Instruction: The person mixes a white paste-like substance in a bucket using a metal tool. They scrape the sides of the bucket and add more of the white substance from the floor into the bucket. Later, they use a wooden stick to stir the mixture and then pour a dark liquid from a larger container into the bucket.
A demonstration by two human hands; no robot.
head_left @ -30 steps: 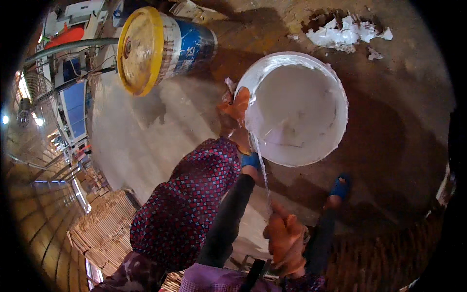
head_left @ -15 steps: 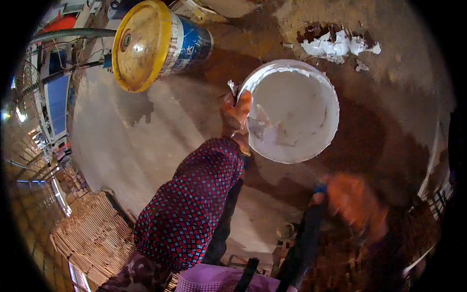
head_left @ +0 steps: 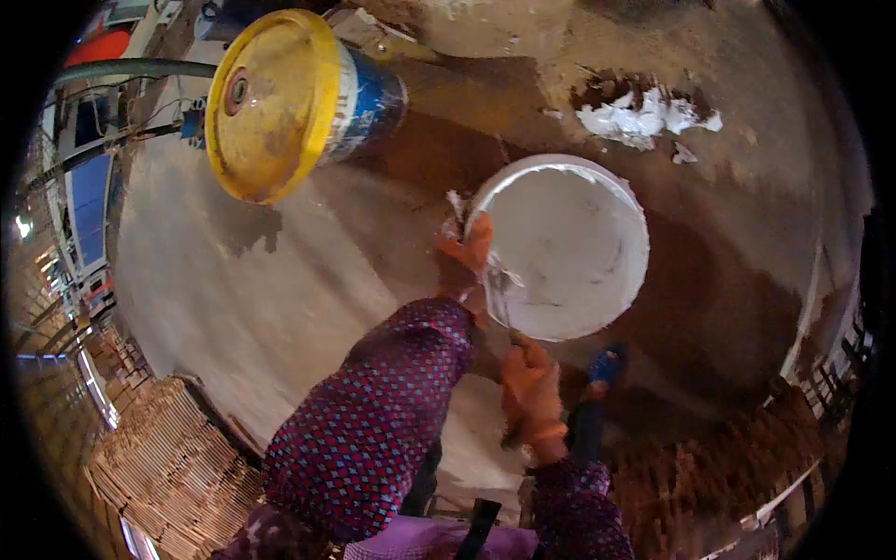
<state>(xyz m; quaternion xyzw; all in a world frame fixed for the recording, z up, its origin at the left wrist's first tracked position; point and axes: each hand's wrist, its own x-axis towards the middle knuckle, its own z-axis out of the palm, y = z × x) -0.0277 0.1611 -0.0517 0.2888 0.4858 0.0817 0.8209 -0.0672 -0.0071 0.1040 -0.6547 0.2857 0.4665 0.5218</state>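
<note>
A round white bucket (head_left: 637, 238) stands tilted on the floor, with pale grey-white material coating its inside. My left hand (head_left: 471, 250), in an orange glove, grips the bucket's left rim; white smears show on the glove. Just below the lower left rim, my right hand (head_left: 532, 387), also gloved in orange, is closed around a slim tool (head_left: 507, 313). The tool's thin end reaches up against the bucket's inner edge. Its exact kind is hard to make out, since the fist hides most of it.
A yellow-lidded bucket (head_left: 275, 107) with a blue and white side lies at upper left. White clumps (head_left: 644, 119) are stuck on the brown floor at upper right. My blue shoe (head_left: 607, 364) is beside my right hand. Stacked corrugated sheets (head_left: 173, 462) sit at lower left.
My right hand has swung in from the right to the bucket's lower left rim, and the slim tool now shows at the bucket. My left hand stays on the rim. The view has shifted slightly.
</note>
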